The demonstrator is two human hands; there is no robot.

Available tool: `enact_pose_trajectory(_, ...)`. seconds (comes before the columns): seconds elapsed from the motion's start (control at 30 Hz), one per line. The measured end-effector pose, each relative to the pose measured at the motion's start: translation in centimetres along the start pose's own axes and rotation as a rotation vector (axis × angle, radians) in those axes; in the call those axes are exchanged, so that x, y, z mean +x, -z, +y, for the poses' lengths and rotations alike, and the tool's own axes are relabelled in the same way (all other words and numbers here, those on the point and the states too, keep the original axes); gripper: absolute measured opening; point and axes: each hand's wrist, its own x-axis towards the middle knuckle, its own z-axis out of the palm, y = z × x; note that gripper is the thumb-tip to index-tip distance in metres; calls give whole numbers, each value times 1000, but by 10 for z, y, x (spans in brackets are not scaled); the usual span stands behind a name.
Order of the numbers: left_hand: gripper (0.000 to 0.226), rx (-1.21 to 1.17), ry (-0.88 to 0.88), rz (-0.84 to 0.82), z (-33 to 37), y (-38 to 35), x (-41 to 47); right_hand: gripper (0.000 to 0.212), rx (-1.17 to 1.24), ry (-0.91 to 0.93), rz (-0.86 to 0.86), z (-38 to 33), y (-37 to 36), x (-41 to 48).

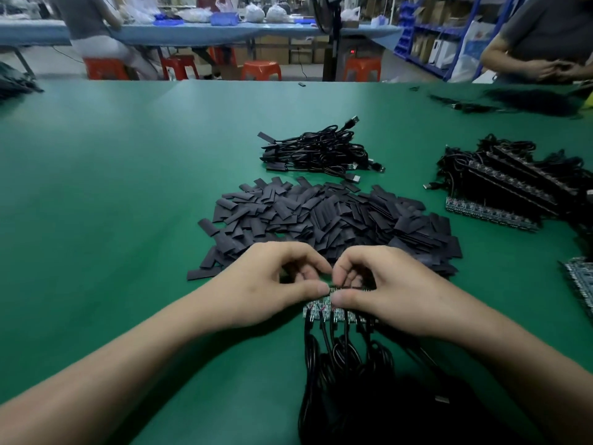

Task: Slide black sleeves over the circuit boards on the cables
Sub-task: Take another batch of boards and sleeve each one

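A joined strip of small circuit boards [324, 311] lies on the green table [112, 203] in front of me, and black cables [346, 364] run from it toward me. My left hand [269, 290] and my right hand [388, 293] meet over the strip's far edge. Each pinches that edge between thumb and curled fingers. Just beyond my hands lies a big heap of flat black sleeves [337, 220]. My fingers hide whether either hand also holds a sleeve.
A bundle of sleeved cables [321, 152] lies past the sleeve heap. More board strips with cables [513, 184] are stacked at the right, another strip [580, 281] at the right edge. A person [552, 36] stands far right, another sits at a far table.
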Motion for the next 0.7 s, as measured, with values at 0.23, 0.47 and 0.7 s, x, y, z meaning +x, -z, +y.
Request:
enact_pose_trajectory(0.23, 34, -515, 30, 180, -12, -12, -11, 14, 240, 14, 66, 9, -4, 3)
enact_pose_trajectory(0.47, 33, -550, 65, 268, -9, -15, -13, 12, 240, 58, 50, 10, -7, 0)
enact_pose_trajectory(0.7, 31, -715, 58, 211, -5, -15, -16, 9, 381, 97, -10, 9, -5, -3)
